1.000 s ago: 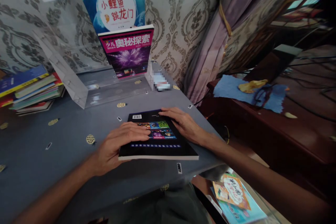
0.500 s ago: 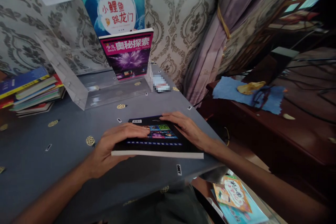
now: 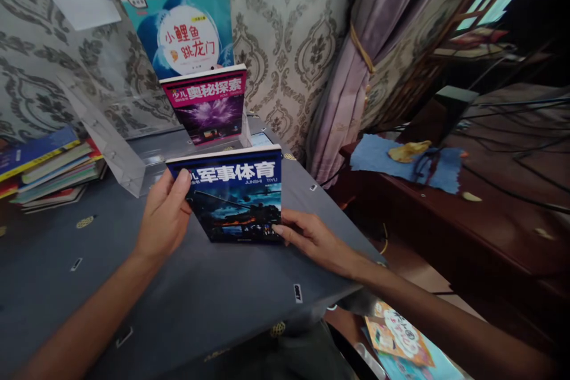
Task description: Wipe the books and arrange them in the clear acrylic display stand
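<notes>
Between my hands a dark blue book (image 3: 238, 205) with a tank on its cover is held up, its front cover facing me. My left hand (image 3: 167, 211) grips its left side near the top corner, thumb on the cover. At the lower right edge my right hand (image 3: 312, 237) pinches the book, thumb in front and fingers behind. Just beyond it, a pink and purple book (image 3: 214, 110) leans in a clear acrylic stand (image 3: 104, 136). Behind that, a teal book (image 3: 187, 24) stands on a higher step, with another book's lower edge above it.
A stack of books (image 3: 57, 169) lies at the left of the grey table (image 3: 200, 297). To the right, a dark red wooden surface (image 3: 499, 208) carries a blue cloth (image 3: 369, 157) and cables. An orange booklet (image 3: 398, 335) lies low at the right. A purple curtain (image 3: 342, 83) hangs behind.
The book was lying back cover up under both hands; now it is raised with its front cover toward me. My left hand has moved up to its upper left corner.
</notes>
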Tool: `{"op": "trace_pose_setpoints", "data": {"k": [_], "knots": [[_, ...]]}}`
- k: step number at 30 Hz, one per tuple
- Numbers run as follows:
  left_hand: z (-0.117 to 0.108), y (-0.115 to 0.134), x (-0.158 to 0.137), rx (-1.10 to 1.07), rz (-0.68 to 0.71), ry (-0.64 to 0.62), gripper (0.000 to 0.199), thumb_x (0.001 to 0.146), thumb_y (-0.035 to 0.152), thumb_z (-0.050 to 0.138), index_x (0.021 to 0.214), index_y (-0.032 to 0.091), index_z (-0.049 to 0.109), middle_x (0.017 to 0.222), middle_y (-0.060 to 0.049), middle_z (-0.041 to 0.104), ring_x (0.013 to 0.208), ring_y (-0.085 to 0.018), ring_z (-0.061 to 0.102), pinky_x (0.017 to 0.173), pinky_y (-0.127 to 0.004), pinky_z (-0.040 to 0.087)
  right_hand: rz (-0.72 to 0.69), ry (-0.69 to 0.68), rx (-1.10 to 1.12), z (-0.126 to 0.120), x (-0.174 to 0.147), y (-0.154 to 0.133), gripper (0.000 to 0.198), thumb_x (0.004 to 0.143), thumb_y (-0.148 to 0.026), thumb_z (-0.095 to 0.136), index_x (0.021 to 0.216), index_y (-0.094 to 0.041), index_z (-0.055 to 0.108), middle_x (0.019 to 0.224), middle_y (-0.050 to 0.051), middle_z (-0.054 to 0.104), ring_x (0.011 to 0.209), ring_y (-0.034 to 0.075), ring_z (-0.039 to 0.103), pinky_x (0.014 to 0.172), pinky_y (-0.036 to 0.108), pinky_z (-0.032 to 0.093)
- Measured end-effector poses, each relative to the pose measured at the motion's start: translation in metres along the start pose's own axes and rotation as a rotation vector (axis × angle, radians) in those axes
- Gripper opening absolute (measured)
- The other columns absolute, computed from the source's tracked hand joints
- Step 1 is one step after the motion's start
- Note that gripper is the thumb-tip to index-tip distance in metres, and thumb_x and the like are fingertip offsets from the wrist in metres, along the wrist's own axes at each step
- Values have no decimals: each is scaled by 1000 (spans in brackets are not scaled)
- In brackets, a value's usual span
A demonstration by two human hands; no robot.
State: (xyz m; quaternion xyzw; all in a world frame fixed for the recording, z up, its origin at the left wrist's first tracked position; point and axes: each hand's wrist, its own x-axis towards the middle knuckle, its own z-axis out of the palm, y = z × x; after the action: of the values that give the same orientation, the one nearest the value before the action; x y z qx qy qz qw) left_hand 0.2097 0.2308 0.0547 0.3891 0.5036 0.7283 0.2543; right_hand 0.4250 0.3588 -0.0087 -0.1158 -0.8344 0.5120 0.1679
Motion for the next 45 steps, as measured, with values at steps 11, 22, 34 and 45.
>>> {"op": "trace_pose_setpoints", "data": {"k": [11, 22, 34, 45], "knots": [[-22, -52, 33, -41, -467, 34, 29, 75, 18, 75, 102, 14, 65, 95, -7, 76, 87, -21, 73, 76, -31, 61, 301, 78, 338, 4, 7, 15, 49, 83, -63, 64, 102, -19, 54, 64, -6, 51, 50, 10, 46, 48, 24, 41], [-60, -74, 42, 759, -387, -188, 46, 86, 29, 59, 130, 17, 49, 64, 6, 58, 46, -13, 55, 45, -24, 47, 458, 46, 432, -1, 16, 17, 47, 73, -59, 71, 90, -20, 52, 62, -5, 55, 47, 10, 51, 44, 23, 44], [-63, -83, 8, 1429, 241, -393, 34, 102, 33, 44, 127, 17, 59, 139, -13, 61, 129, -30, 57, 103, -47, 50, 284, 158, -542, -17, 30, 7, 17, 95, -30, 55, 98, -19, 67, 80, 6, 73, 74, 23, 71, 66, 31, 51], [-61, -85, 7, 1453, 258, -393, 31, 100, 28, 44, 125, 19, 61, 138, -14, 62, 125, -32, 57, 96, -50, 50, -203, -141, -673, 50, 115, 26, 48, 98, -10, 42, 145, -9, 47, 150, 21, 51, 146, 28, 41, 121, 53, 34]]}}
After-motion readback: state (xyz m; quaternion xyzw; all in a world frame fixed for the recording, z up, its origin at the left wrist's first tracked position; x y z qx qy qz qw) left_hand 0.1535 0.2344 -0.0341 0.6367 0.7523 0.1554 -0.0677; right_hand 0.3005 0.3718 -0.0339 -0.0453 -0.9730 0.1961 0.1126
